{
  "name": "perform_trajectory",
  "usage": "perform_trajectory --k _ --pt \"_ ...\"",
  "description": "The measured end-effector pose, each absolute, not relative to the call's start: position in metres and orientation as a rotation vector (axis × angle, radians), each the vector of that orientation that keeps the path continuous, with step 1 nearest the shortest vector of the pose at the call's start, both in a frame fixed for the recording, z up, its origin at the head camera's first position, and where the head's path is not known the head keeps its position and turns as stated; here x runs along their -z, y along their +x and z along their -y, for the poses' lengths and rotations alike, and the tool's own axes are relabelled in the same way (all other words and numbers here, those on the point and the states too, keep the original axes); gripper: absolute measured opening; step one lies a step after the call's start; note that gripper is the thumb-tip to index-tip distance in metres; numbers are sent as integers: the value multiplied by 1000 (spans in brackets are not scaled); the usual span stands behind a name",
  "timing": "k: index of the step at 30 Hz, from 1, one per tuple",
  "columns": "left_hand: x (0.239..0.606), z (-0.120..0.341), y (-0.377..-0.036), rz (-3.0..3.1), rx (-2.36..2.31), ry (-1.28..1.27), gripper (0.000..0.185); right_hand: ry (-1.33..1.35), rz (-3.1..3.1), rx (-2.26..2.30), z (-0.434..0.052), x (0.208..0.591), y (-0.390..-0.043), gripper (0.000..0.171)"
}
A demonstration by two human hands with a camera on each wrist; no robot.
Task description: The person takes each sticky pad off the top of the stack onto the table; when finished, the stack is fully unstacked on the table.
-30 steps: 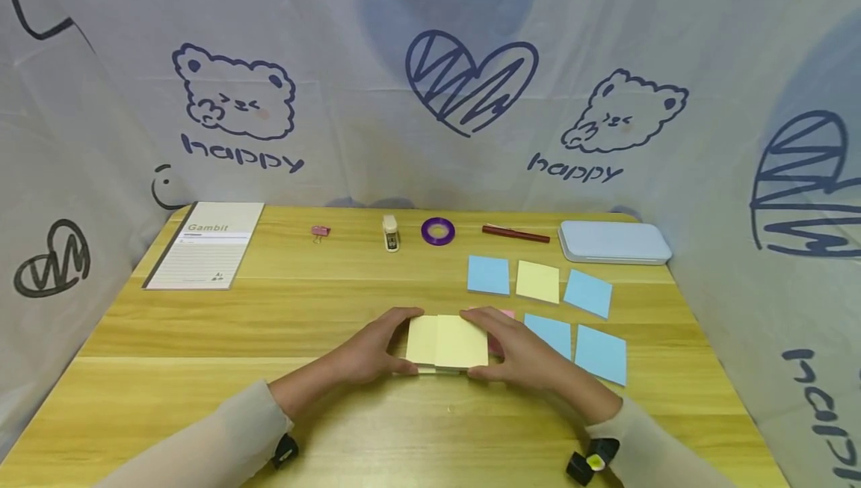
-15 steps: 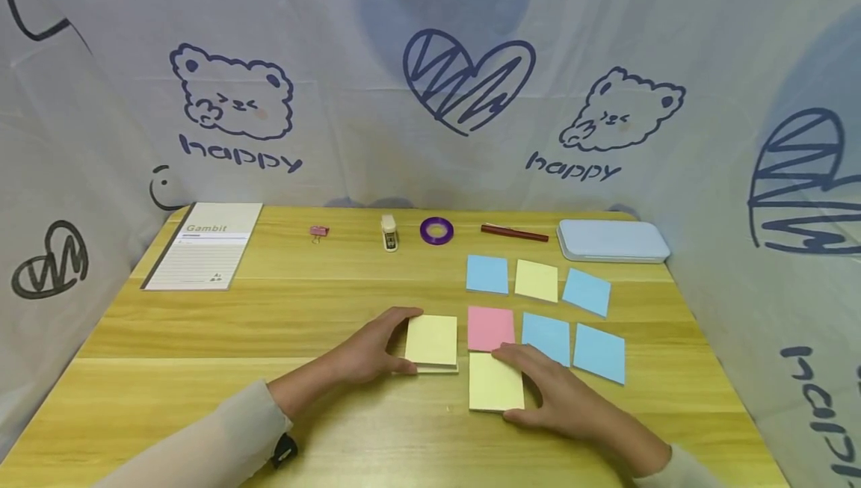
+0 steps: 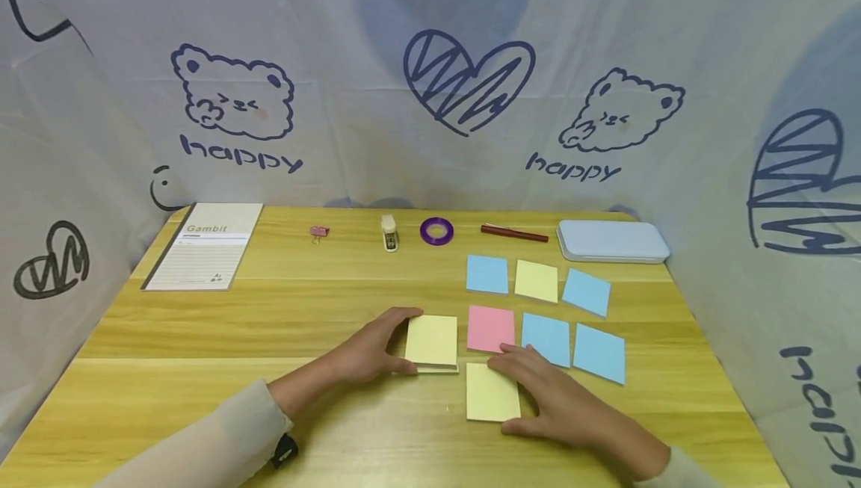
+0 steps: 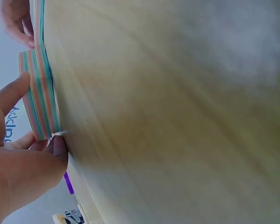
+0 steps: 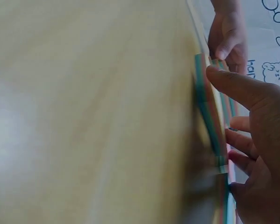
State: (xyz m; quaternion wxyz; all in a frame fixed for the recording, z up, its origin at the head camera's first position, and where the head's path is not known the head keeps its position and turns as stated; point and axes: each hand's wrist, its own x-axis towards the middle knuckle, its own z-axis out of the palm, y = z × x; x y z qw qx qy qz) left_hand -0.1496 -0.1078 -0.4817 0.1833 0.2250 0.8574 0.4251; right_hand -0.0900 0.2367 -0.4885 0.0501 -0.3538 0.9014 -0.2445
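My left hand (image 3: 366, 350) grips a small stack of yellow sticky note pads (image 3: 431, 340) by its far and near edges, near the middle of the table. Striped pink, green and orange sides of that stack (image 4: 39, 93) show between thumb and fingers in the left wrist view. To the right and a little nearer, a yellow sticky note pad (image 3: 493, 392) is pinched between the thumb and fingers of my right hand (image 3: 561, 398). In the right wrist view, the thumb presses its striped side (image 5: 206, 100). A pink pad (image 3: 490, 328) lies just beyond it.
Blue pads (image 3: 546, 339) and another yellow pad (image 3: 537, 281) lie to the right. Along the back are a notebook (image 3: 202, 247), binder clip (image 3: 319, 232), white correction-tape-like item (image 3: 389, 234), purple tape roll (image 3: 436, 231), dark red pen (image 3: 514, 233) and pale blue case (image 3: 613, 241).
The right hand has drawn its yellow pad rightward and nearer to me, away from the left-hand stack, uncovering the pink pad. My left hand has stayed in place.
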Motion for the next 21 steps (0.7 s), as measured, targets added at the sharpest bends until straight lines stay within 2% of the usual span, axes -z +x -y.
perform_trajectory --k 9,21 --pt "481 109 -150 -2412 -1193 633 88 -1027 -2673 819 -216 467 -121 84" --pt "481 111 -150 -2400 -1183 655 89 -998 -2558 872 -169 470 -159 92"
